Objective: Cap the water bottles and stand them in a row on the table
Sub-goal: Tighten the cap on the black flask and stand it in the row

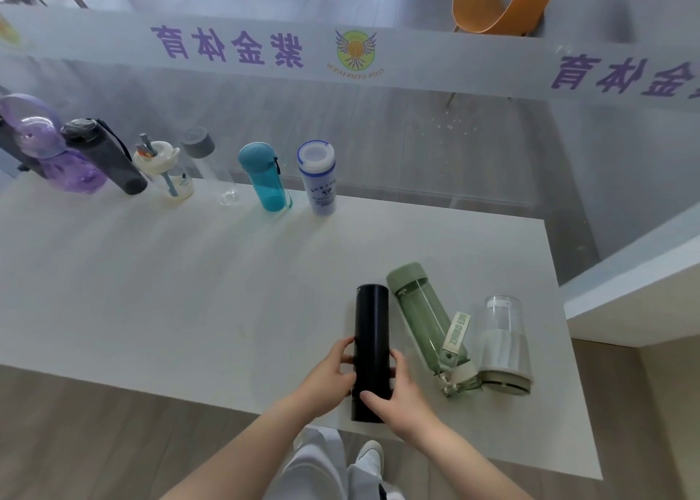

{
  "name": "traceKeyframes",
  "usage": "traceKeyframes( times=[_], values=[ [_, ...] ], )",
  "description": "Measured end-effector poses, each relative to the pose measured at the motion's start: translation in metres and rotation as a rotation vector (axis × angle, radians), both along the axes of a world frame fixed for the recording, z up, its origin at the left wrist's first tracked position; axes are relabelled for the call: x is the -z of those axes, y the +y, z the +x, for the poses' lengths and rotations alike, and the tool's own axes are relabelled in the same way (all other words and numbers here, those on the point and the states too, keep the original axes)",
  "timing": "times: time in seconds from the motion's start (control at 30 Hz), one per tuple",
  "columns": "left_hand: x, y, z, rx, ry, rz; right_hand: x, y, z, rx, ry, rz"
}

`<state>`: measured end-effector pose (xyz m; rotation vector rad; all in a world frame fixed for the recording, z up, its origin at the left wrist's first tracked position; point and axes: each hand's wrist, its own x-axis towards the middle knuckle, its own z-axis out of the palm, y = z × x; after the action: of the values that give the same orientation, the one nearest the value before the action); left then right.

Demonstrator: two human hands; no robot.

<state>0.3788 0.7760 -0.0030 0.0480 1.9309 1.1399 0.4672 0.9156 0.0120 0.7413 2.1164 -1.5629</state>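
Note:
A tall black bottle (372, 325) is near the table's front edge, and both hands grip its lower half. My left hand (330, 378) wraps its left side; my right hand (397, 401) holds its right side and front. Just to the right, a green bottle (420, 314) with a strap lies on its side. Beside that lies a clear bottle (502, 333) with a grey-white cap. Along the far edge stand several capped bottles in a row: purple (57, 158), dark grey (108, 154), white with a straw (166, 173), clear with a grey cap (208, 162), teal (265, 177) and white-blue (318, 177).
The white table (170, 291) ends at a glass wall with purple lettering behind the row. An orange chair (500, 3) stands beyond the glass. A white ledge (636, 302) juts in at the right. My legs and shoes show below the front edge.

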Motion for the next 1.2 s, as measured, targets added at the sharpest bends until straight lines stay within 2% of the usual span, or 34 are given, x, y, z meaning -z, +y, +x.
traceKeyframes(
  times=[0.13, 0.33, 0.5, 0.6, 0.67, 0.8, 0.97, 1.07, 1.2],
  values=[
    [-0.003, -0.007, -0.004, 0.189, 0.154, 0.002, -0.009, 0.005, -0.002, 0.049, 0.0, -0.071],
    [-0.01, -0.011, -0.012, 0.471, 0.555, -0.11, -0.028, 0.02, -0.009, 0.132, -0.037, -0.257],
    [-0.011, -0.005, -0.028, 0.514, 0.819, -0.066, -0.055, 0.03, -0.022, 0.215, -0.065, -0.505],
    [-0.019, 0.003, -0.038, 0.474, 0.867, -0.017, -0.071, 0.033, -0.027, 0.266, -0.082, -0.63],
    [-0.025, 0.007, -0.041, 0.441, 0.857, 0.003, -0.079, 0.034, -0.03, 0.275, -0.079, -0.63],
    [-0.032, 0.009, -0.047, 0.368, 0.806, 0.005, -0.1, 0.036, -0.036, 0.249, -0.022, -0.497],
    [-0.038, 0.016, -0.052, 0.249, 0.656, 0.002, -0.114, 0.036, -0.04, 0.008, 0.152, -0.082],
    [-0.038, 0.017, -0.054, 0.174, 0.576, -0.004, -0.112, 0.034, -0.048, -0.031, 0.287, 0.156],
    [-0.039, 0.018, -0.055, 0.165, 0.525, 0.002, -0.109, 0.03, -0.066, -0.075, 0.408, 0.259]
  ],
)
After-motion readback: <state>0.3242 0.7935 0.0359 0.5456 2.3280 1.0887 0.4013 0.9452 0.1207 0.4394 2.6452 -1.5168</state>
